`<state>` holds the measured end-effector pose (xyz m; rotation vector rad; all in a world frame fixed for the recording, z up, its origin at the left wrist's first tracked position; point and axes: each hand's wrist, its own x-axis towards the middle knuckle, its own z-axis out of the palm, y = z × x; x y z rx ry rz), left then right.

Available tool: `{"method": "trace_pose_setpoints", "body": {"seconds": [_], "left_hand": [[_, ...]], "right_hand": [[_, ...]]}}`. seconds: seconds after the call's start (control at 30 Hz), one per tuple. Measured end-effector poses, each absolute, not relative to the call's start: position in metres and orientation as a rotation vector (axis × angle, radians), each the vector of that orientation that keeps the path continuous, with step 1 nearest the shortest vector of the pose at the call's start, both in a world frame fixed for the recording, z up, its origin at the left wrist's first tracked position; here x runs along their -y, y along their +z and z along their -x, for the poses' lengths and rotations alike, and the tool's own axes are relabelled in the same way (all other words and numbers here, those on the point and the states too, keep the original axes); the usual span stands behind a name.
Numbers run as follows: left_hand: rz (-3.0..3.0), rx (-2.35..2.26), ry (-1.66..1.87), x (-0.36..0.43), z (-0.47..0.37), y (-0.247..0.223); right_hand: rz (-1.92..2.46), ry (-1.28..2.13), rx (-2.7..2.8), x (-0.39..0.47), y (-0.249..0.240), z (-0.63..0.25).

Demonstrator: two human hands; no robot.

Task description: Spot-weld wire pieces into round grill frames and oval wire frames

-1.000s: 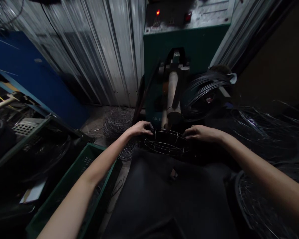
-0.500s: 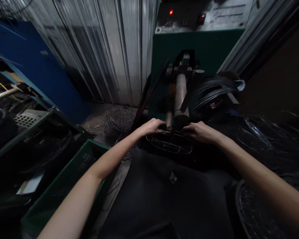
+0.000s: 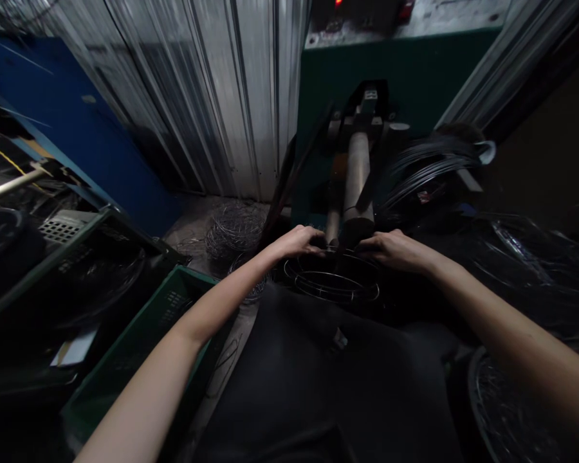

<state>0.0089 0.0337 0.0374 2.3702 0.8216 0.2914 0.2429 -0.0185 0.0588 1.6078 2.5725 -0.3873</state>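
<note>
Higher in my view than half a second ago sits the green machine (image 3: 415, 71), and the wire frame (image 3: 352, 296) shows a rounder opening. From the frame, the machine's metal cylinder (image 3: 358, 164) stands toward 1 o'clock, its lower end close to the far rim. I see the frame's long axis running from 9 to 3 o'clock. My left hand (image 3: 298, 243) is at its 10 o'clock, my right hand (image 3: 398, 249) at 2, neither clearly nearer; each grip looks pinched on the rim, fingertips dim.
</note>
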Motion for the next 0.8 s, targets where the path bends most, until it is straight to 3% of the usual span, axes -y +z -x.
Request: {"method": "trace_pose_setpoints", "body": {"seconds": [0.5, 0.8], "left_hand": [[-2.383, -0.883, 0.080, -0.044, -0.012, 0.049], [-2.491, -0.847, 0.154, -0.038, -0.015, 0.052]], "right_hand": [[-1.625, -0.393, -2.557, 0.013, 0.059, -0.245], [-1.572, -0.315, -2.550, 0.018, 0.061, -0.243]]}}
